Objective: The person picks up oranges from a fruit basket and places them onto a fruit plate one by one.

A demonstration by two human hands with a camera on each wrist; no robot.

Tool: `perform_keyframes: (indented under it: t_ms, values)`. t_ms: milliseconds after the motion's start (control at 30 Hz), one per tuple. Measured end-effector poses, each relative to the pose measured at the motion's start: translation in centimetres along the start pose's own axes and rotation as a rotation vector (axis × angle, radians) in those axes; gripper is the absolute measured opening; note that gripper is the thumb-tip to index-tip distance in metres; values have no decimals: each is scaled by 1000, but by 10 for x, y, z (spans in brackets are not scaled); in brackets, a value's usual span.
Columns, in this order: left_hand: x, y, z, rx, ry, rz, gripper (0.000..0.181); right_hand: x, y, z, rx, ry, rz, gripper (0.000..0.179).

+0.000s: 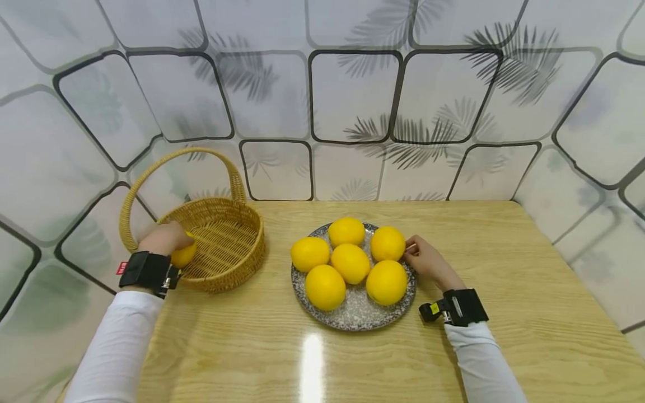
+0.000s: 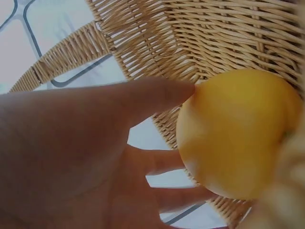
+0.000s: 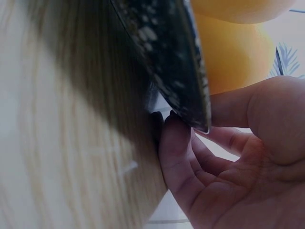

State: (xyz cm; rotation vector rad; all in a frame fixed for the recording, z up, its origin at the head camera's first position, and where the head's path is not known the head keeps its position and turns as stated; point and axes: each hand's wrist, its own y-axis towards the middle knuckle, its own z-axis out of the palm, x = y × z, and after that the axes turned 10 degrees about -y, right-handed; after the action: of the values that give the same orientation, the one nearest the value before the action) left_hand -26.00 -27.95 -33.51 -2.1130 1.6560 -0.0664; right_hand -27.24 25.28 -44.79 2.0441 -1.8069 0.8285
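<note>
My left hand (image 1: 166, 238) is at the left side of the wicker basket (image 1: 259, 240), gripping a yellow lemon (image 2: 238, 133). In the left wrist view the thumb lies against the lemon's upper side and fingers reach round below it, with the woven wall behind. Several more lemons (image 1: 350, 263) sit on a round speckled grey plate (image 1: 353, 322) in the middle of the table. My right hand (image 1: 428, 260) pinches the plate's right rim. Seen from the right wrist, the thumb is over the rim and curled fingers (image 3: 176, 143) are under it, close to the tabletop.
The basket's tall arched handle (image 1: 186, 151) rises at its back and left. Patterned cloth walls (image 1: 353, 95) enclose the light wooden table (image 1: 242, 347) at the back and sides. Bare wood lies between the basket and the plate.
</note>
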Motion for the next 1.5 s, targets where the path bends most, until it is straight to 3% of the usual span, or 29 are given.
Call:
perform_keyframes:
  t_ms: [200, 500, 733, 1000, 1333, 1500]
  values:
    - [-6, -4, 6, -7, 33, -14, 88, 0, 0, -1, 1, 1, 10, 35]
    - [-5, -10, 10, 19, 7, 102, 97, 0, -2, 0, 12, 7, 19, 35]
    - [-6, -9, 9, 60, -59, 116, 98, -2, 0, 0, 3, -5, 8, 34]
    - [-10, -9, 11, 82, -12, 113, 112, -3, 0, 1, -1, -9, 13, 34]
    - [-10, -7, 15, 28, 46, 171, 109, -3, 0, 2, -6, -14, 18, 34]
    - [-8, 1, 21, -51, 62, 180, 109, 0, 0, 1, -4, -13, 17, 35]
